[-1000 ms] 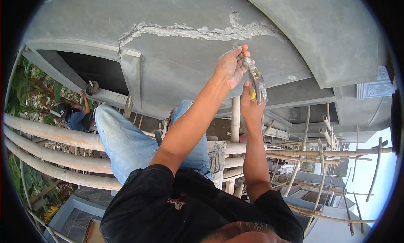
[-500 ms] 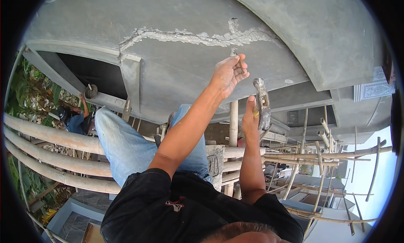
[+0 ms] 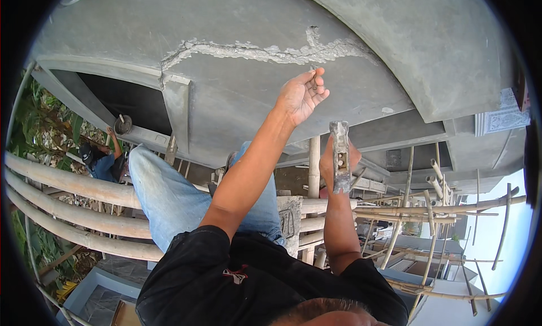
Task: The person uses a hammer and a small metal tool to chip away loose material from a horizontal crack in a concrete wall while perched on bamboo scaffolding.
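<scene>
My left hand [image 3: 298, 99] is raised to the grey plastered wall [image 3: 243, 94], its fingers closed round a short, thin metal chisel [image 3: 314, 88], mostly hidden by the fingers. That hand is just below a rough chipped groove [image 3: 271, 54] running across the wall, at a small branch of it. My right hand [image 3: 326, 161] grips a hammer [image 3: 341, 171] lower and to the right, apart from the chisel. The worn metal hammer head faces me and covers part of the hand; the handle is hidden behind it.
Thick bamboo poles [image 3: 84, 210] of a scaffold cross beside my jeans-clad legs [image 3: 169, 190]. A co-worker in blue [image 3: 103, 165] is lower left, near a bucket [image 3: 122, 123] on a ledge. More bamboo scaffolding [image 3: 403, 207] stands to the right.
The hammer has swung left and down a little, and its head has turned to face me. My left hand has shifted slightly left, still holding the chisel, which shows less.
</scene>
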{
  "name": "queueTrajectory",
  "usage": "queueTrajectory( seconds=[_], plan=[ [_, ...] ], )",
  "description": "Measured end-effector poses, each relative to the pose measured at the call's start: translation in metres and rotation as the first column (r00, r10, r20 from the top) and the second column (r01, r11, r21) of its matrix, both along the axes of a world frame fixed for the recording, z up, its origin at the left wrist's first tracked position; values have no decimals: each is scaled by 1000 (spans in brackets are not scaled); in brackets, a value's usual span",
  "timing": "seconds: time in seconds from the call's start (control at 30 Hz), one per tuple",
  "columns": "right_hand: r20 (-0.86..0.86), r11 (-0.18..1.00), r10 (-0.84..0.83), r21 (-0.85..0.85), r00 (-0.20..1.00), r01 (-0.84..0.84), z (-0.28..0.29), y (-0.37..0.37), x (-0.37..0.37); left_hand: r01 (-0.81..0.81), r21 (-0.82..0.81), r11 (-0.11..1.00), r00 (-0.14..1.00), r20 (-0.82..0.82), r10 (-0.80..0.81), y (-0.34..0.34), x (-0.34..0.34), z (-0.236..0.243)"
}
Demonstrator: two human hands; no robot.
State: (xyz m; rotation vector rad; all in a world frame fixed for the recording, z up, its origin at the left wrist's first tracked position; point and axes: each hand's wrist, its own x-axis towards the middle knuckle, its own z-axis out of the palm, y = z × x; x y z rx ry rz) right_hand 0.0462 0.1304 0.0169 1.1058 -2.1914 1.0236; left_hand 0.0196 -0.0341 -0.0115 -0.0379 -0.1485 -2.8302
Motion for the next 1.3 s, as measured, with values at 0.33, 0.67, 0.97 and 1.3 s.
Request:
queueTrajectory(
  seconds=[0.33, 0.67, 0.97, 1.3],
  plan=[
    [-149, 983, 11, 185, 989, 17, -10, -7, -26, 52, 11, 999, 999, -17, -52, -5, 2, 1],
    [37, 984, -17, 178, 999, 10, -14, 4, -19, 30, -49, 998, 996, 85, -25, -1, 3, 1],
    [171, 987, -100, 138, 980, 77, -20, 38, -3, -45, -198, 979, 999, 13, 48, 14, 5, 7],
    [54, 996, -94, 16, 994, 93, 9, 17, 8, -31, 2, 1000, 1000, 6, 31, 8, -3, 17]
  ],
)
